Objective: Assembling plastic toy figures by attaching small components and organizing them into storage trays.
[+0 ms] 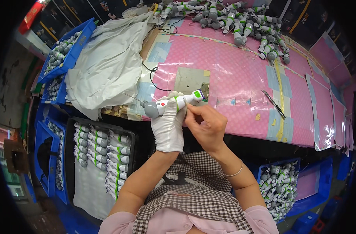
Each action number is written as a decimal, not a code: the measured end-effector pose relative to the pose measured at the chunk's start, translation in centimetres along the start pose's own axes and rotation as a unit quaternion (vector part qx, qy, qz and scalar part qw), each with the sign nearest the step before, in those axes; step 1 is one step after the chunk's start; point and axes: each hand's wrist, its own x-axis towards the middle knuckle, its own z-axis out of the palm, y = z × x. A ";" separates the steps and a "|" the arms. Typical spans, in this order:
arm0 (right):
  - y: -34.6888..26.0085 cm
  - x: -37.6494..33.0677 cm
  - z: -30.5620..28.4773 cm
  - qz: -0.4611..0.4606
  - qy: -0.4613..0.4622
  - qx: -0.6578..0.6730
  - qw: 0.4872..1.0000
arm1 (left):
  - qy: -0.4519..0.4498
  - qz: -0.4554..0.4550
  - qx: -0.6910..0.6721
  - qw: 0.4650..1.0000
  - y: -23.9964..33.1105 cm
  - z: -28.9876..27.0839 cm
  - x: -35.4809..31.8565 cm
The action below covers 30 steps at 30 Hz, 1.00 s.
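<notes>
My left hand (pixel 168 130), in a white glove, is closed around a white handheld device (pixel 181 102). The device lies slanted, with a rounded grey end at lower left, a red button, a green band and a green patch at its narrower upper-right end. A thin metal rod (pixel 132 97) juts out beside the grey end. My bare right hand (pixel 207 125) is pinched against the device's narrow white part; anything between its fingertips is hidden. A grey metal plate (pixel 185 80) set in the pink-covered table (pixel 232 78) lies just beyond the device.
Many similar devices (pixel 240 23) are heaped at the table's far side. A black pen-like tool (pixel 274 104) lies to the right. At left stand a black tray (pixel 132 156) of devices in rows, blue bins (pixel 77 52) and white sheeting (pixel 107 58). A full blue bin (pixel 298 165) sits lower right.
</notes>
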 end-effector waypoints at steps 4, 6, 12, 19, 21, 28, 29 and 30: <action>0.0 0.1 -0.3 -0.012 0.000 -0.014 1.000 | 0.006 0.010 0.008 1.000 -0.1 0.3 -0.4; 0.1 0.0 -0.4 -0.014 -0.010 0.002 1.000 | 0.003 0.004 0.002 1.000 -0.2 0.3 -0.3; 1.1 0.2 -0.8 0.000 0.028 -0.010 1.000 | -0.002 -0.008 -0.002 1.000 -0.6 0.9 -0.3; -0.3 0.1 0.1 -0.025 -0.034 -0.062 0.997 | -0.023 0.000 0.092 0.996 1.8 -1.7 0.7; 2.7 -1.0 -2.2 0.044 0.046 -0.036 0.997 | -0.058 0.079 0.062 0.993 3.8 -1.6 1.3; 8.9 1.9 -10.2 0.058 -0.090 -0.337 0.935 | 0.216 0.227 0.482 0.818 21.9 -19.2 -0.4; 9.3 2.0 -10.4 0.018 -0.088 -0.369 0.925 | 0.267 0.211 0.580 0.740 24.4 -23.2 -1.3; 9.6 2.1 -10.2 -0.024 -0.089 -0.391 0.916 | 0.326 0.196 0.740 0.555 27.6 -29.0 -3.1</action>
